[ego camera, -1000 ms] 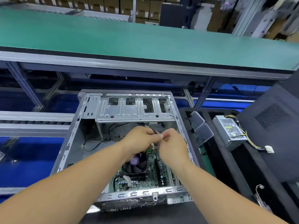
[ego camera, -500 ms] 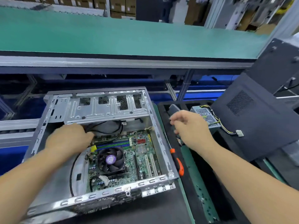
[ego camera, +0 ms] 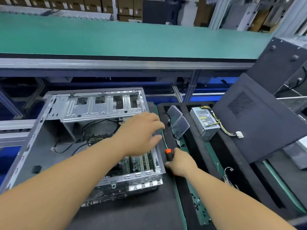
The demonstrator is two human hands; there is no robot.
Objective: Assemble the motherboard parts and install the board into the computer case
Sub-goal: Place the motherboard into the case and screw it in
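- The motherboard lies flat inside the computer case, which sits open on our left side of the bench; our own forearm hides much of the board.
- Loose black cables trail over the case floor under the drive cage.
- Our left hand hovers over the right wall of the case with fingers spread and relaxed, holding nothing.
- Just right of the case wall, our right hand curls around the handle of the screwdriver, whose orange collar and thin shaft show above the fist.
- The screwdriver's long axis runs away from us, roughly parallel to the case wall, with the tip pointing toward the far end.
- We judge the next move turns on this: the board lies to the left of the gripped tool, just across the wall, so the right hand is the nearer one to bring it over.
- Further right, a power supply rests in the black tray, well apart from the case.
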